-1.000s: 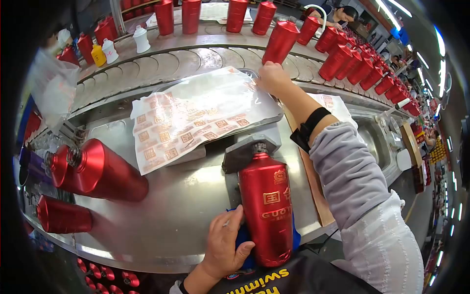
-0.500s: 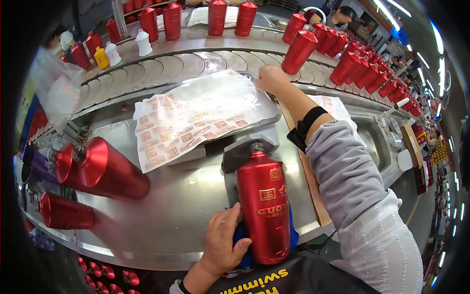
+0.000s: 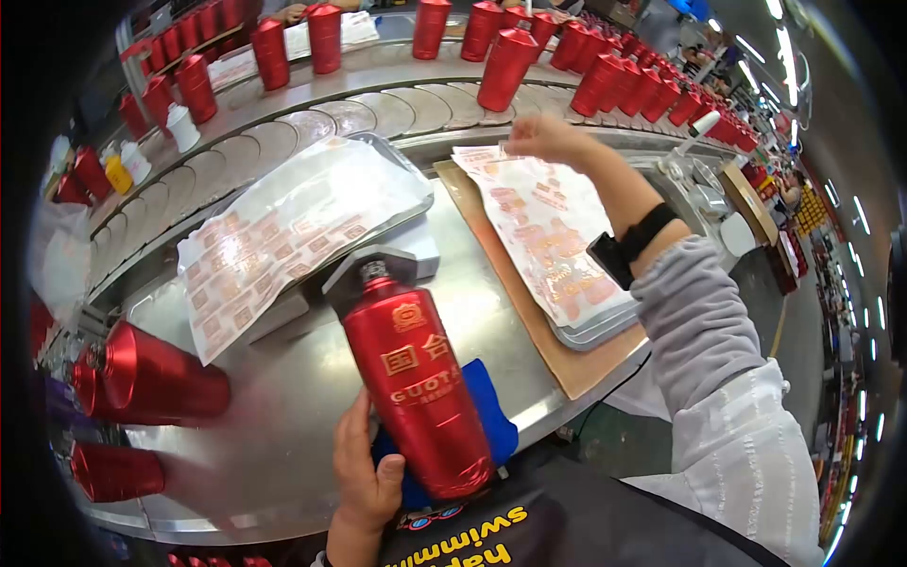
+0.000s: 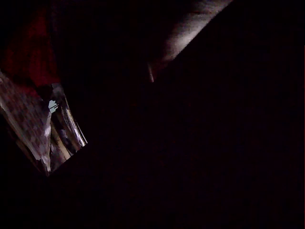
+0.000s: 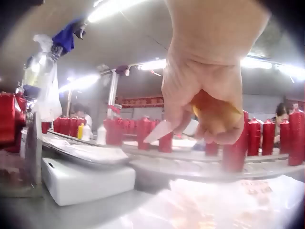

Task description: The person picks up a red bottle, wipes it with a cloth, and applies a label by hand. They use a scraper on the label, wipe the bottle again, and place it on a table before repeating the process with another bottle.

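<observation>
A glossy red bottle (image 3: 416, 387) with gold lettering lies tilted in front of me, its neck against a dark grey angular holder (image 3: 373, 269) and its lower end on a blue cloth (image 3: 491, 406). My left hand (image 3: 364, 463) rests along the bottle's left side, fingers straight and thumb apart; the left wrist view is mostly dark. Out over the far end of the right-hand label sheet (image 3: 539, 227) is my right hand (image 3: 548, 139). Its fingers are curled in the right wrist view, with a small pale slip (image 5: 160, 132) at the fingertips.
A second label sheet (image 3: 293, 227) covers a metal tray on the left. Three red bottles lie at the left, one being a separate bottle (image 3: 118, 471). Beyond runs a curved conveyor (image 3: 378, 113) with red bottles along it. A brown board (image 3: 567, 369) lies under the right tray.
My right hand has gone from the left sheet's corner to the right-hand sheet. The head view has turned right, showing more of that sheet. The left hand stays by the bottle.
</observation>
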`<state>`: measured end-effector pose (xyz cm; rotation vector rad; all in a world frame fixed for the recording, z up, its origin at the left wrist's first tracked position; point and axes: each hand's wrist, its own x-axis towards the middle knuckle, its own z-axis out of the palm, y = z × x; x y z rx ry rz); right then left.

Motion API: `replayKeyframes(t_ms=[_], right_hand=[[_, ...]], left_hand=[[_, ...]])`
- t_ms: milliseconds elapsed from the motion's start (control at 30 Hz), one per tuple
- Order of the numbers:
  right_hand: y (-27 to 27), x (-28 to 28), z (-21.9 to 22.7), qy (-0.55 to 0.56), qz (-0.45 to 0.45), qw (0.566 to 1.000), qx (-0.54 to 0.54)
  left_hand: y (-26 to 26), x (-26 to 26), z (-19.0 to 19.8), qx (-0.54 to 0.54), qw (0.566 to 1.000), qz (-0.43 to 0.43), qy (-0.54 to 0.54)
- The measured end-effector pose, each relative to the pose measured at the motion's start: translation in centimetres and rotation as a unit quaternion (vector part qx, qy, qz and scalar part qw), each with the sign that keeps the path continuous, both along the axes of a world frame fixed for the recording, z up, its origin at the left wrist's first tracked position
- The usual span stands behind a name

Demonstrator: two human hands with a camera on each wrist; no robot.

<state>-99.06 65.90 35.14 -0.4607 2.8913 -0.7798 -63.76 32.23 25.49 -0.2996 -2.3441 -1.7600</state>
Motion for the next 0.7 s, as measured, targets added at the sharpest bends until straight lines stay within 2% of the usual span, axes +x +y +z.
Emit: replayKeyframes(t_ms=[33,100,167,200,300,400,433,500,567,600,700], right_hand=[[1.9,-1.3,-2.1,0.005,-0.008,0.997,0.077],[3.9,-1.6,-5.7,0.099,0.051,0.976,0.187],[5.0,-2.8,-9.9,0.07,0.005,0.975,0.211],[4.7,-2.2,-10.9,0.131,-0.017,0.969,0.21],[5.0,-2.1,-10.6,0.152,-0.027,0.97,0.19],[7.8,-3.1,-8.5,0.184,0.057,0.97,0.147],[8.6,-2.1,-7.0,0.196,0.019,0.97,0.143],[12.0,-0.2,-4.0,0.179,0.002,0.977,0.118],[17.7,1.1,-3.9,0.185,-0.093,0.97,0.126],[20.8,1.1,-3.8,0.078,-0.141,0.979,0.122],[28.7,4.1,-6.3,0.042,-0.189,0.962,0.192]], left_hand=[[0.1,0.0,-0.1,-0.003,1.0,0.001,0.003],[0.1,0.0,-0.3,-0.013,1.0,0.013,0.006],[-0.1,0.1,-0.2,-0.027,0.999,0.017,0.002],[-0.1,0.1,-0.3,-0.025,1.0,0.018,0.0],[0.0,0.0,0.4,-0.009,1.0,0.016,-0.02],[0.1,0.3,-0.2,0.024,0.998,0.016,-0.05],[0.0,0.5,-0.7,0.038,0.997,0.017,-0.061],[0.1,0.5,-0.9,0.04,0.996,0.032,-0.069],[0.2,0.5,-0.8,0.041,0.995,0.046,-0.079],[0.2,0.5,-0.7,0.04,0.994,0.054,-0.082],[0.3,0.6,-0.7,0.106,0.989,0.031,-0.095]])
